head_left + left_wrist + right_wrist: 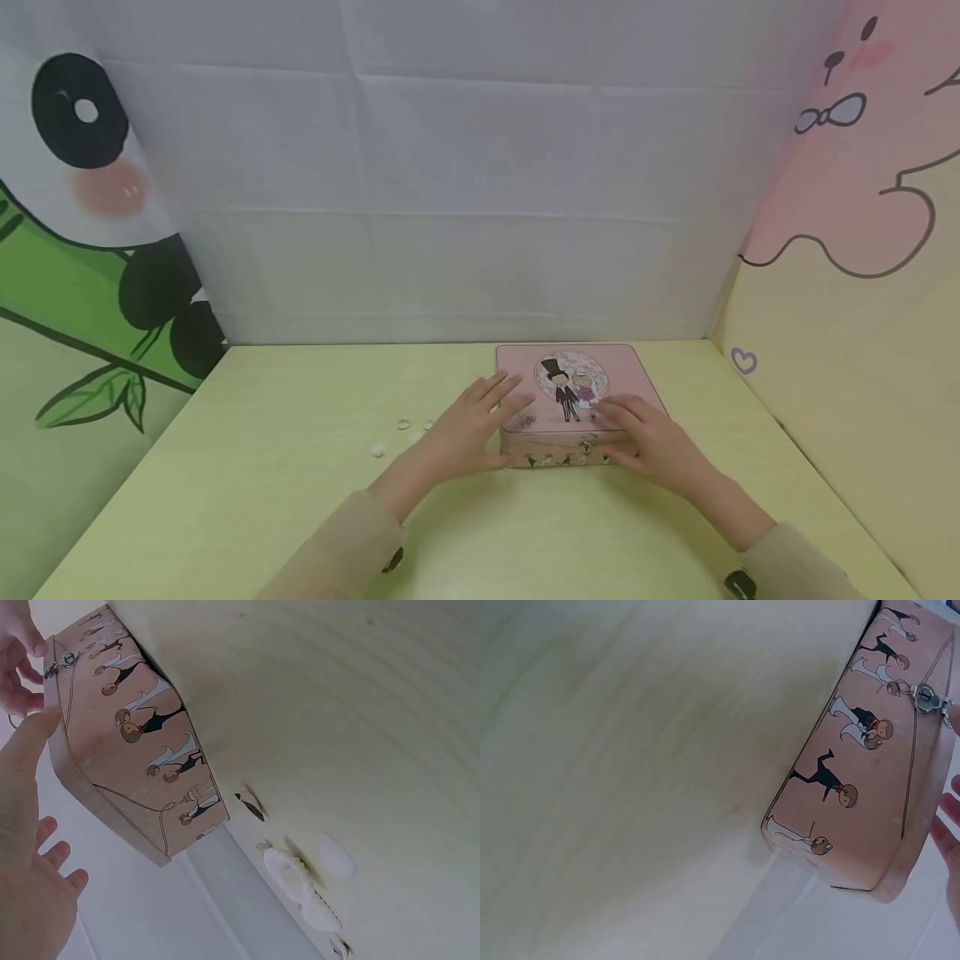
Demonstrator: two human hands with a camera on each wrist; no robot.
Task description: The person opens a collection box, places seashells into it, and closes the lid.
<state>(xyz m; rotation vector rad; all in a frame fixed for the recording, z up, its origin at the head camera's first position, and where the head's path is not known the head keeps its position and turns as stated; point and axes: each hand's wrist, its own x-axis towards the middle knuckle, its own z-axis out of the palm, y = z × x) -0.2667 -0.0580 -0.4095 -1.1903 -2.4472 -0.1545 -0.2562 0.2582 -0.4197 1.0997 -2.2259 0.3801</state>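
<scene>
A pink tin box (pixel 517 379) with a cartoon couple on its lid sits closed on the table. My left hand (pixel 467 429) lies along its left side, fingers spread over the lid's edge and thumb near the front. At the front right is my right hand (pixel 663 442), fingers over the lid and thumb low by the front face. The right wrist view shows a small metal latch (pixel 925 698) on the front, the right thumb at its end. Small figures decorate the front wall, which also shows in the left wrist view.
Left of the box lie several small pale pieces, among them a white shell-like piece (pixel 285 871) and a smooth white oval (pixel 337 855). The pale yellow table (pixel 247 475) meets a white cloth backdrop (pixel 465 167) behind. Printed panels flank both sides.
</scene>
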